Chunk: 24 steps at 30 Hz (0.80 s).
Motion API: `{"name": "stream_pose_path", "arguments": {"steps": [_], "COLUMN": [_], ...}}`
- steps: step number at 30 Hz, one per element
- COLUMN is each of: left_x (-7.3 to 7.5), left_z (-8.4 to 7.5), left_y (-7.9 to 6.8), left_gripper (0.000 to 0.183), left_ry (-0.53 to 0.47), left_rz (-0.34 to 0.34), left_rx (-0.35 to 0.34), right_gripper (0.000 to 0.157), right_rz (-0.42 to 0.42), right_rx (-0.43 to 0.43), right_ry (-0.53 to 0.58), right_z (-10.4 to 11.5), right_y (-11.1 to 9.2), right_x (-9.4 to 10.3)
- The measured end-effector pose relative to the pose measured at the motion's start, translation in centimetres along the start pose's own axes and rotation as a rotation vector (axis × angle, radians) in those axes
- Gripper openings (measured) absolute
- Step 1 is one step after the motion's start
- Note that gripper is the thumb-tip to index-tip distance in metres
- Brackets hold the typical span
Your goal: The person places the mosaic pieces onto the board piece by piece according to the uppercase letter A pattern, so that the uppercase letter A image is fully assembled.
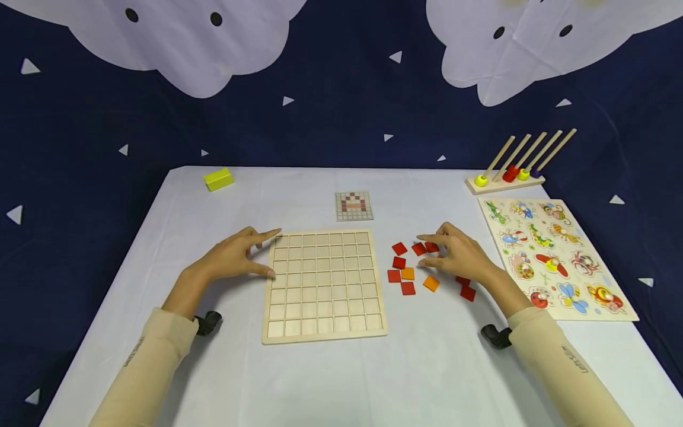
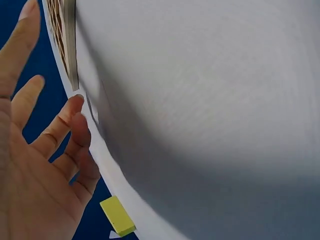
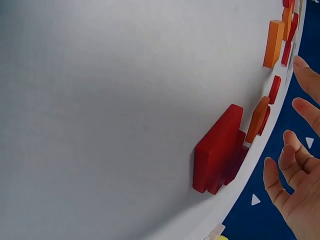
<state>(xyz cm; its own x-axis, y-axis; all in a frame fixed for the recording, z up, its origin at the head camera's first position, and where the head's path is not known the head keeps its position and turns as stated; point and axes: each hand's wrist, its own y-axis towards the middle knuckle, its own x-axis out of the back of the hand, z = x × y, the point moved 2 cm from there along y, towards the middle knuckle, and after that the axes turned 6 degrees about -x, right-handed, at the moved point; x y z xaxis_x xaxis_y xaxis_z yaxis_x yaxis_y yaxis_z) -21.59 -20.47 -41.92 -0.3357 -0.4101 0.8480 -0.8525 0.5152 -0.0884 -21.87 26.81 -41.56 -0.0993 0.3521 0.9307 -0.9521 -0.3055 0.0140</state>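
A light wooden grid board [image 1: 326,276] lies flat, its square cells bare. My left hand [image 1: 230,256] is at its left side, index fingertip by the far corner and thumb at the left edge, fingers extended. To the board's right, red square tiles [image 1: 408,288] and orange square tiles [image 1: 431,283] are scattered loosely. Above them hovers my right hand [image 1: 460,255], thumb and index finger spread apart with nothing pinched between them. It hides part of the tiles in the head view; a red tile [image 3: 217,147] shows large in the right wrist view.
Behind the board lies a small patterned card [image 1: 354,206]. A yellow block [image 1: 219,179] is at the back left. On the right are an insect picture board [image 1: 557,261] and a peg stand [image 1: 506,185] with coloured beads. A dark blue cloth [image 1: 341,118] hangs behind the table.
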Motion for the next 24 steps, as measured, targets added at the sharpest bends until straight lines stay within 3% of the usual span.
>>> {"name": "stream_pose_path", "arguments": {"steps": [16,24], "left_x": [-0.6,-0.8], "left_z": [1.0,1.3], "left_y": [-0.1,-0.1], "left_gripper": [0.090,0.090], "left_ry": [-0.109,-0.121], "left_rz": [0.029,0.021], "left_rx": [0.018,0.019], "right_gripper": [0.046,0.038], "right_rz": [0.085,0.074], "right_rx": [-0.029,-0.013], "right_ry": [-0.014,-0.033], "right_z": [-0.6,-0.7], "right_y": [0.6,0.8], "right_x": [0.0,0.0]}}
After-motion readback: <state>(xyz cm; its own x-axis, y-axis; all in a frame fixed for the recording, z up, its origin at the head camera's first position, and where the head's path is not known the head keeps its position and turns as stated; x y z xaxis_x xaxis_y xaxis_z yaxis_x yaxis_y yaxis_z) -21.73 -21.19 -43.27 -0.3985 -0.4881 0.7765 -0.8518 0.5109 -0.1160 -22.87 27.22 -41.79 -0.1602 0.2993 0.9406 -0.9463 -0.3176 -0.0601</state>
